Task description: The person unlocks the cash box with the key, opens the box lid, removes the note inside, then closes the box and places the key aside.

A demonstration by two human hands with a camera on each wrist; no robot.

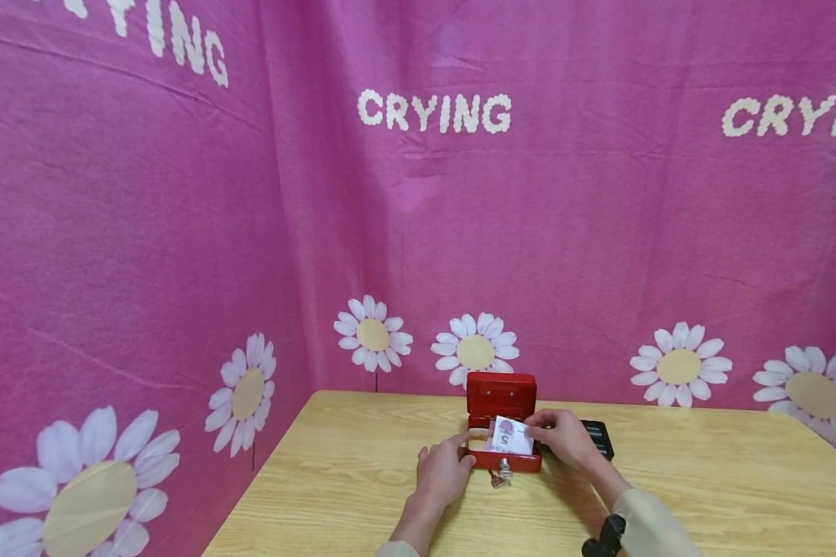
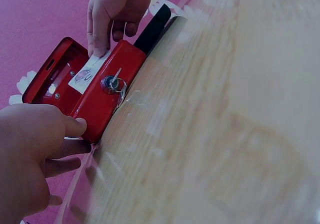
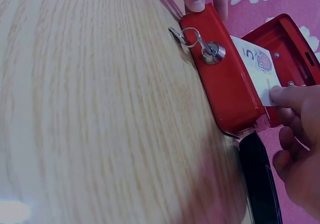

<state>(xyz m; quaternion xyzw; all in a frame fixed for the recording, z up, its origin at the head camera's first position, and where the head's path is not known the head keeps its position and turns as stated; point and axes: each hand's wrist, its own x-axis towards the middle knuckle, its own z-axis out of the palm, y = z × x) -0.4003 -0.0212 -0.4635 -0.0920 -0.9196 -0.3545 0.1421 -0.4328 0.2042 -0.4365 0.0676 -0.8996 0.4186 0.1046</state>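
Note:
A small red cash box (image 1: 485, 461) stands on the table with its lid (image 1: 503, 393) raised at the back. My left hand (image 1: 443, 472) holds its left end, the thumb on the front corner and the other fingers along the side. Between thumb and fingers my right hand (image 1: 570, 439) pinches a pale banknote (image 1: 508, 439) printed with a 5 and a pinkish round emblem. The note slants up out of the box, its lower edge hidden behind the front wall in the wrist views. Keys on a ring (image 3: 190, 37) hang from the silver lock (image 3: 214, 53).
Just right of the box lies a black compartment tray (image 1: 600, 439), partly behind my right hand. The wooden table (image 1: 348, 464) meets a pink cloth backdrop (image 1: 571, 232) with daisies at the back and left.

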